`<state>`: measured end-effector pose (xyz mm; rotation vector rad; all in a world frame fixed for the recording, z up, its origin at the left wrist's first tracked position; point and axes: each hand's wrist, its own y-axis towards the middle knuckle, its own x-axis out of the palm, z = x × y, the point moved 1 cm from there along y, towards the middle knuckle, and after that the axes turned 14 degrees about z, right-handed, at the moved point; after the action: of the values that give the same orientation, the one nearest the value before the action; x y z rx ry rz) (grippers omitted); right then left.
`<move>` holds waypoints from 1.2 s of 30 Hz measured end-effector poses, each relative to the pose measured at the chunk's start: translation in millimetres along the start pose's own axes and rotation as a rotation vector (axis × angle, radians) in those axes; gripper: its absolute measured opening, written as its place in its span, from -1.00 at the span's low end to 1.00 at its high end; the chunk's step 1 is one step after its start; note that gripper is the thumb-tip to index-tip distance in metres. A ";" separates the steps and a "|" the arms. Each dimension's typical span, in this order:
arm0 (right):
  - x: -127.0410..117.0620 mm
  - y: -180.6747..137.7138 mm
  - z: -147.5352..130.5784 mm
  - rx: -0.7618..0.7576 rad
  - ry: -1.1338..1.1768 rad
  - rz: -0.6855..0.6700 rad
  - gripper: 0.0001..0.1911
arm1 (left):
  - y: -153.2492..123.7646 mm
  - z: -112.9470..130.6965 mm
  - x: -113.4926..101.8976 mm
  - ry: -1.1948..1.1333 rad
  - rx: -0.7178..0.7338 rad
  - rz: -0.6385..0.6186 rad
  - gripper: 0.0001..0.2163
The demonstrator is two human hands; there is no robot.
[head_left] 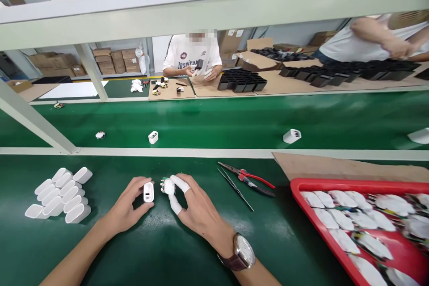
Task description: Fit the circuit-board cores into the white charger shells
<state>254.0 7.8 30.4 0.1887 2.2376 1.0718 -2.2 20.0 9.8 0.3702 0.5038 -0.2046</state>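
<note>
Between the thumb and fingers of my left hand [129, 205] is a white charger housing [148, 192], its end with two dark port openings facing me. My right hand [201, 210], with white finger cots on thumb and forefinger, pinches a small charger circuit module [168, 186] wrapped in white. The module's bare component end points left at the housing, with a small gap between them. Left of my hands, several white oval housings [63, 194] lie grouped on the green work surface. Long-nose pliers [246, 176] with red and black handles and metal tweezers [236, 189] lie right of my right hand.
A red tray [296, 190] at the right holds several white-wrapped modules. Beyond a pale rail [174, 153], a green conveyor belt [214, 118] carries scattered white housings [292, 136]. Across it, two people work beside black cases [241, 81]. A metal beam [214, 13] crosses overhead.
</note>
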 end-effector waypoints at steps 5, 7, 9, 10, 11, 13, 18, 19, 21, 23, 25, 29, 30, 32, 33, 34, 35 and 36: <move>-0.9 -2.2 -11.6 -0.047 0.057 -0.033 -0.52 | 0.7 1.8 2.8 0.026 0.038 0.019 -0.54; 0.3 -4.3 -15.0 -0.069 0.046 -0.071 -0.56 | 0.3 0.5 6.2 0.072 0.044 0.038 -0.55; 1.5 -5.9 -16.5 -0.098 0.034 -0.071 -0.58 | -1.5 -2.8 9.5 0.126 0.025 0.084 -0.57; 2.0 -6.4 -16.4 -0.106 0.031 -0.067 -0.57 | -2.6 -4.9 10.4 0.160 0.008 0.110 -0.58; 2.3 -6.6 -16.1 -0.105 0.028 -0.063 -0.56 | -3.7 -6.9 10.7 0.201 -0.010 0.130 -0.57; 2.2 -6.0 -15.0 -0.089 0.024 -0.057 -0.53 | -5.0 -9.0 8.3 0.278 -0.033 0.142 -0.49; 0.3 -3.1 -15.7 -0.059 0.033 -0.021 -0.48 | -1.8 2.3 -3.5 0.180 -0.006 -0.058 -0.28; 0.5 -3.1 -16.5 -0.050 0.038 -0.016 -0.48 | -1.1 5.5 -3.7 0.131 0.003 -0.109 -0.35; 1.6 -3.8 -18.2 -0.030 0.055 -0.012 -0.47 | -0.6 9.5 -0.6 0.070 0.020 -0.172 -0.60; 3.4 -5.5 -19.6 -0.019 0.068 -0.013 -0.44 | -1.7 9.1 5.0 0.074 0.035 -0.154 -0.78; 5.2 -7.6 -20.6 -0.024 0.066 -0.012 -0.43 | -4.2 4.9 10.2 0.136 0.047 -0.080 -0.73; 8.5 -11.0 -21.6 -0.036 0.053 -0.037 -0.48 | -9.8 -5.5 15.0 0.288 0.091 0.050 -0.46; 9.3 -11.6 -21.9 -0.040 0.054 -0.047 -0.48 | -10.6 -6.6 15.4 0.313 0.099 0.062 -0.48; 10.7 -12.5 -22.4 -0.046 0.056 -0.058 -0.47 | -10.9 -6.1 15.9 0.346 0.099 0.072 -0.58; 11.3 -12.7 -22.5 -0.047 0.057 -0.058 -0.46 | -10.6 -4.7 16.1 0.357 0.096 0.077 -0.64; 11.7 -12.8 -22.5 -0.047 0.057 -0.054 -0.45 | -10.1 -3.0 16.3 0.367 0.095 0.083 -0.69; 12.2 -12.8 -22.3 -0.046 0.058 -0.049 -0.44 | -9.5 -1.3 16.4 0.374 0.099 0.092 -0.73; 12.5 -12.7 -21.9 -0.044 0.059 -0.042 -0.43 | -8.9 0.0 16.5 0.374 0.107 0.106 -0.78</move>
<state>232.7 -9.9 25.0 0.0926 2.2577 1.1164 9.4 10.3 -1.1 0.5429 0.8410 -0.0584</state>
